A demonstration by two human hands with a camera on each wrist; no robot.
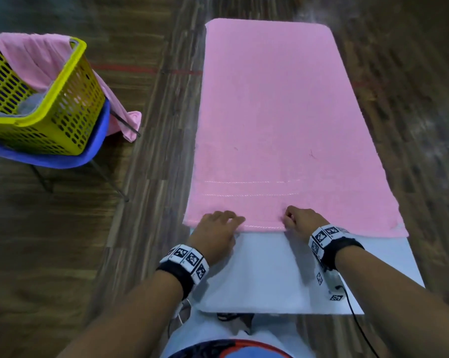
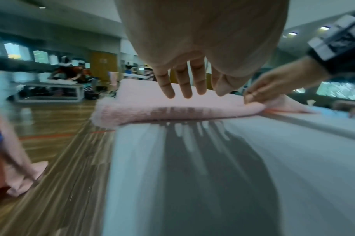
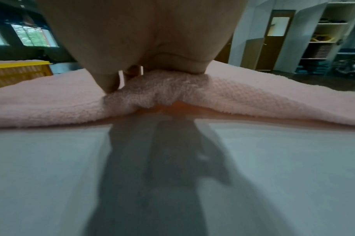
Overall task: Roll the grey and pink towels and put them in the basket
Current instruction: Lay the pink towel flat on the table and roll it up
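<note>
My right hand [image 1: 299, 220] pinches the pink towel [image 1: 275, 120] at its near hem; my left hand [image 1: 218, 228] rests on it, fingers straight. I should turn the hem evenly, keeping the roll tight.

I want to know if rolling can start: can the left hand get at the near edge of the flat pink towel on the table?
Probably yes. The left hand already lies straight-fingered at the flat pink towel's near edge, with nothing between them.
</note>
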